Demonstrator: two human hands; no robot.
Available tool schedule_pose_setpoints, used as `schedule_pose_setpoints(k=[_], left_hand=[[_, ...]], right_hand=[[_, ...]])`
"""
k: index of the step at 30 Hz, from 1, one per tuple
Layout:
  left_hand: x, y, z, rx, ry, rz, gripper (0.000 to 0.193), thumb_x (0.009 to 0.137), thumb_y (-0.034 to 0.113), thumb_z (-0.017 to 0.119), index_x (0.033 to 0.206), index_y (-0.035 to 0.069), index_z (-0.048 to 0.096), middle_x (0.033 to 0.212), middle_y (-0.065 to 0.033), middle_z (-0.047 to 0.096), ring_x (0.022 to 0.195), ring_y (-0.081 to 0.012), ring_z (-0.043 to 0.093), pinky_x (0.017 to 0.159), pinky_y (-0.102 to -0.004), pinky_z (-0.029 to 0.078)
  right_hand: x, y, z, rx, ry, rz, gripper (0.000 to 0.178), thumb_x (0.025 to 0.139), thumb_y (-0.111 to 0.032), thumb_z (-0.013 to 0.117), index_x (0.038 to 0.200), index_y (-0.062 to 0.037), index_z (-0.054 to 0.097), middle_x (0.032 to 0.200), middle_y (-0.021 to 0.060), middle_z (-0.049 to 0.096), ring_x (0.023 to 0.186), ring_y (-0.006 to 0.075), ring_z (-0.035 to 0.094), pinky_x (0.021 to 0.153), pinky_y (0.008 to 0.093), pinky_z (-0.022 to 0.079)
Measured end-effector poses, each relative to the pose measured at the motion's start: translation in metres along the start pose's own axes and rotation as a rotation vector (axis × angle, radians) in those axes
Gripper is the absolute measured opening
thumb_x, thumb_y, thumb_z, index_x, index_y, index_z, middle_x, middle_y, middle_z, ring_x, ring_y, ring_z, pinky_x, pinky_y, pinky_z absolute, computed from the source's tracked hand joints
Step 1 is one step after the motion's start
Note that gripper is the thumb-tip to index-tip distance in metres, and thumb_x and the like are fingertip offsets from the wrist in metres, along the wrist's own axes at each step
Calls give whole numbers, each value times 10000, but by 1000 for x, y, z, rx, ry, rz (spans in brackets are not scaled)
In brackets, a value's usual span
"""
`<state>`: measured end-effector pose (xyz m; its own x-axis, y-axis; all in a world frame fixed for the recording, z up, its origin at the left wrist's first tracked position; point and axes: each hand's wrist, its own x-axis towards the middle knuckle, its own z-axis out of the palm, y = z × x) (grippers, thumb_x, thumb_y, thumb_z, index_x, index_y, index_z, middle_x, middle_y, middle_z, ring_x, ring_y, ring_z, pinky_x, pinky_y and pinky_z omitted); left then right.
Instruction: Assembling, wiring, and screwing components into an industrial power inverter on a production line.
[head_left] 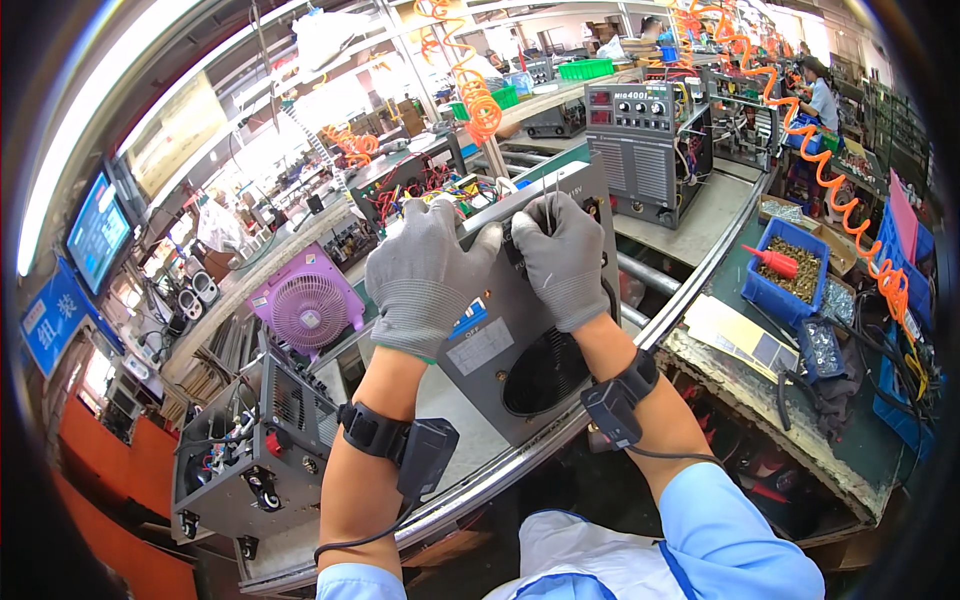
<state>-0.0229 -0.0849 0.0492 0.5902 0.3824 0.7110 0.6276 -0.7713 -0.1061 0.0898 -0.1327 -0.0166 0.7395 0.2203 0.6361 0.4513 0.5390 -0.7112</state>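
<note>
Head view: the grey machine housing [517, 325] stands mainly below both grips. Left grip [425, 268]: at its upper edge; closure cannot be determined. Right grip [563, 258]: at its upper face, fingers bent; closure cannot be determined.

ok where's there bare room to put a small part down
Two patches look bare: the grey board between the open unit and the panel, and the green bench left of the blue bin, above the papers. Crowded: farther right on that bench, among bags and cables; and the panel's top, with left hand, right hand and wires.
</note>
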Motion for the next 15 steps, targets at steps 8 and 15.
schedule_pose_setpoints(k=[8, 15], left_hand=[[4, 5, 0, 8, -39, -32, 444, 728, 485, 614, 826, 51, 612, 851, -126, 580, 682, -286, 635, 542, -396, 501], [6, 12, -2, 4, -35, -42, 424, 718, 464, 615, 829, 55, 622, 862, -125, 586, 700, -286, 635, 587, -395, 506]], right_hand=[[8, -1, -11, -121, -16, -9, 136, 739, -72, 639, 673, -1, 545, 552, 86, 561, 480, 138, 528, 493, 282, 440], [12, 10, -24, -57, 9, 3, 108, 768, -69, 627, 716, 6, 568, 614, 79, 593, 550, 116, 550, 545, 270, 456]])
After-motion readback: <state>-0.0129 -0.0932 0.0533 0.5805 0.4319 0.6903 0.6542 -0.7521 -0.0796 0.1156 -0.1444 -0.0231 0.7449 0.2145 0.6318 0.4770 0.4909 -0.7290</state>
